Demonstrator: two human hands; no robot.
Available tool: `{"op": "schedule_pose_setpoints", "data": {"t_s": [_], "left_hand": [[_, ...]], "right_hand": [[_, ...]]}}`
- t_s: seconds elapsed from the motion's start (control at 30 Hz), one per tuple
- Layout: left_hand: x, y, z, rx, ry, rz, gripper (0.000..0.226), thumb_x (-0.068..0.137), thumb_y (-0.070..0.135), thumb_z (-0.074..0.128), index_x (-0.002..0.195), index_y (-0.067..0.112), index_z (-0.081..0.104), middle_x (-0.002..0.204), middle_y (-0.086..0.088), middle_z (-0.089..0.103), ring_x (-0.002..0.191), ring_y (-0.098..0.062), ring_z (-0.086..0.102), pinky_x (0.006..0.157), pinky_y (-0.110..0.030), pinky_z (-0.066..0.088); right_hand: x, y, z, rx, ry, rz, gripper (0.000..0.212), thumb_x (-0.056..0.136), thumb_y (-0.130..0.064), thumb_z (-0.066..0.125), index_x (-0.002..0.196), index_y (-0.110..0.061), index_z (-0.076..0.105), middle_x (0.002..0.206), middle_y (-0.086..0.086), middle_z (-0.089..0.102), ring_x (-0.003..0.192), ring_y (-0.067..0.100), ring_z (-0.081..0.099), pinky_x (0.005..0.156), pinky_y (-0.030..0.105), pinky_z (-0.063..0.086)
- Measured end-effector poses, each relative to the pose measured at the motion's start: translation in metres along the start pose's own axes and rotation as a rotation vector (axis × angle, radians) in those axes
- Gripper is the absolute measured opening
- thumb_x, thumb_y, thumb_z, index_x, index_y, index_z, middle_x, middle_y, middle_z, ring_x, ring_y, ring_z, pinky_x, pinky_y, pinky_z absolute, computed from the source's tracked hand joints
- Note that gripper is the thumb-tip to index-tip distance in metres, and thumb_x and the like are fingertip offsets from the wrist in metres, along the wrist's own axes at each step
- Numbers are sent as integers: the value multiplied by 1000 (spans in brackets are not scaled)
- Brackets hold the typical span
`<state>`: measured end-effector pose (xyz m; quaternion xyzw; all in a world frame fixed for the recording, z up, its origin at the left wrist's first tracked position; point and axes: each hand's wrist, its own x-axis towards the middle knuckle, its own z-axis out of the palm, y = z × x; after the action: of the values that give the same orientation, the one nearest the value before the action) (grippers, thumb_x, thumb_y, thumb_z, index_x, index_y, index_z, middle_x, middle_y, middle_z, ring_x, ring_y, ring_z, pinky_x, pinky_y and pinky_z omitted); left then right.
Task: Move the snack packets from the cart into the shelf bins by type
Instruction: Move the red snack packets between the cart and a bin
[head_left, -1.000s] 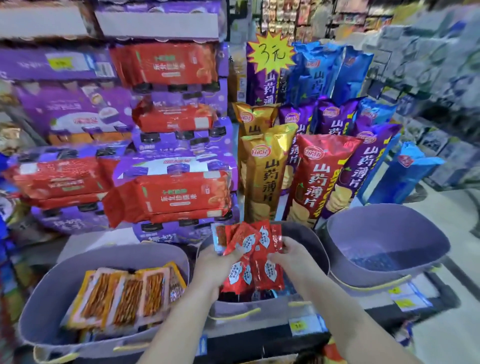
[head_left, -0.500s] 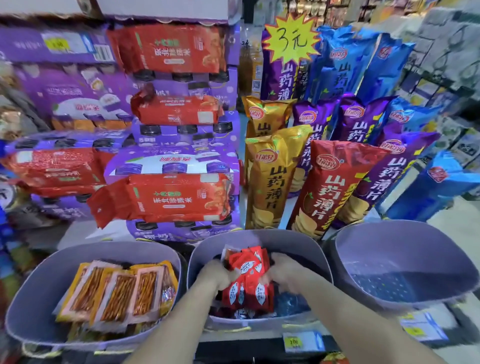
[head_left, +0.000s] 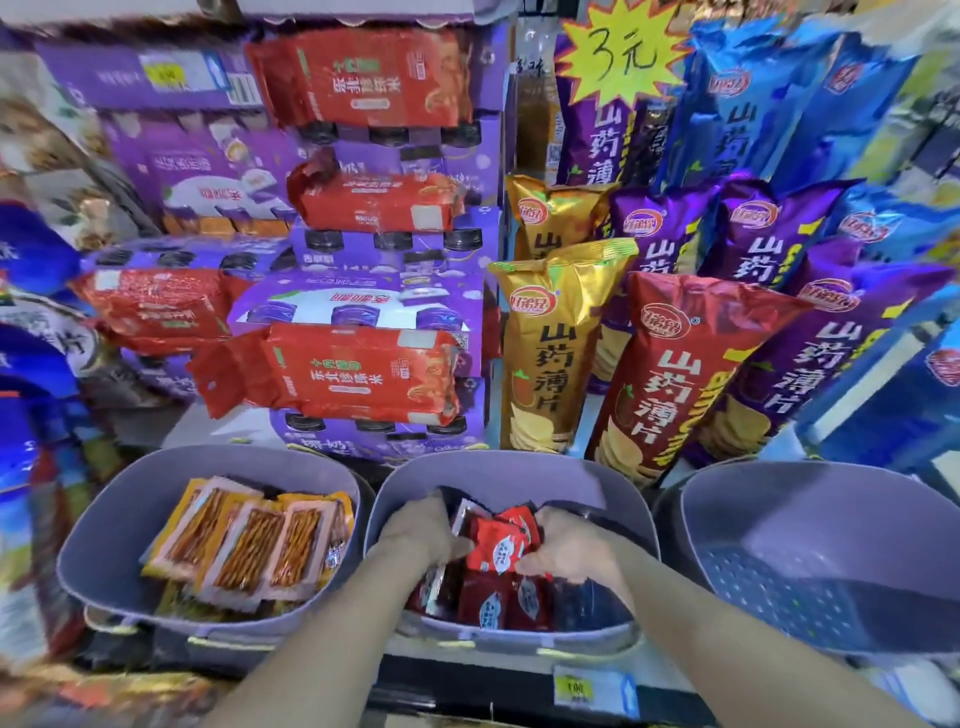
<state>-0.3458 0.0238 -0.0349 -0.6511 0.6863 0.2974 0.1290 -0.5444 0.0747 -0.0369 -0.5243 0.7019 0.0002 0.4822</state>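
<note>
Down inside the middle bin, both hands met around a bunch of red packets. The left hand gripped the bunch from its left side and the right hand from its right, the fingers of each curled in against the wrappers; the left fingertips were mostly hidden behind the hand, so how tightly they closed seemed uncertain. The bunch sat low in the bin, just above more red packets lying on its floor. The left bin held orange packets laid side by side, overlapping, with others beneath them. The right bin showed a perforated floor. All three bins stood in a row along the shelf edge, the middle one touching or nearly touching its neighbours. Behind them stood tall chip bags in gold, red, purple and blue, leaning against one another, and to their left purple cartons were stacked with red rice bags between them. A yellow sign stood above the chips, and a price tag hung below the middle bin.
</note>
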Motion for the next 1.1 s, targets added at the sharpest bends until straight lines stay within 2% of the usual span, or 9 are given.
{"op": "schedule_pose_setpoints", "data": {"t_s": [0.1, 0.2, 0.3, 0.47, 0.6, 0.77, 0.93, 1.0, 1.1], "left_hand": [[-14, 3, -8, 61, 27, 27, 77, 96, 44, 70, 158, 13, 38, 149, -9, 61, 133, -30, 61, 106, -39, 52], [-37, 5, -16, 118, 110, 43, 62, 101, 44, 63, 152, 13, 47, 143, -12, 65, 128, -33, 63, 103, -41, 53], [-70, 4, -23, 126, 234, 60, 51, 103, 44, 58, 145, 15, 52, 141, -10, 62, 128, -33, 60, 102, -44, 52], [-134, -15, -36, 145, 484, 66, 48, 104, 49, 52, 145, 25, 48, 142, 1, 54, 134, -25, 49, 102, -38, 45], [-188, -59, -44, 187, 621, -83, 45, 103, 54, 47, 140, 29, 51, 143, 7, 55, 134, -22, 49, 102, -37, 45], [-254, -145, -26, 135, 664, -298, 55, 105, 56, 43, 154, 31, 40, 156, 9, 47, 144, -20, 43, 113, -37, 39], [-333, -242, 13, 33, 618, -541, 53, 103, 58, 44, 148, 30, 45, 156, 8, 47, 145, -21, 42, 119, -38, 36], [-367, -277, 33, -4, 607, -635, 48, 102, 58, 44, 142, 32, 48, 153, 10, 49, 143, -19, 45, 117, -37, 37], [-413, -321, 64, -61, 578, -756, 44, 102, 59, 44, 138, 34, 50, 147, 11, 53, 138, -19, 49, 112, -36, 39]], "right_hand": [[-9, -5, -5, -197, 4, -43, 48, 89, -42, 77, 128, -25, 55, 130, 2, 69, 113, 22, 66, 98, 37, 54], [-23, -12, -10, -458, 153, -54, 71, 96, -48, 64, 149, -10, 36, 149, 14, 50, 133, 34, 51, 105, 41, 47], [-49, -31, -11, -576, 251, -113, 67, 100, -52, 53, 150, -10, 36, 150, 14, 43, 138, 37, 40, 111, 47, 39], [-95, -77, -3, -705, 400, -290, 55, 101, -55, 46, 141, -17, 45, 141, 11, 48, 132, 35, 42, 107, 48, 37], [-120, -117, 24, -771, 450, -445, 54, 101, -56, 44, 141, -19, 43, 140, 8, 49, 131, 33, 43, 107, 46, 36], [-143, -171, 95, -848, 447, -646, 63, 102, -56, 41, 151, -18, 33, 147, 6, 42, 135, 32, 39, 110, 45, 33], [-174, -216, 199, -921, 361, -830, 63, 100, -58, 42, 151, -21, 34, 146, 3, 43, 137, 30, 37, 114, 44, 31], [-186, -230, 243, -963, 305, -884, 66, 101, -58, 40, 155, -20, 29, 152, 3, 39, 141, 29, 34, 116, 43, 28], [-206, -248, 303, -1026, 238, -958, 62, 101, -58, 40, 150, -20, 35, 147, 3, 43, 136, 29, 40, 112, 43, 32]]}}
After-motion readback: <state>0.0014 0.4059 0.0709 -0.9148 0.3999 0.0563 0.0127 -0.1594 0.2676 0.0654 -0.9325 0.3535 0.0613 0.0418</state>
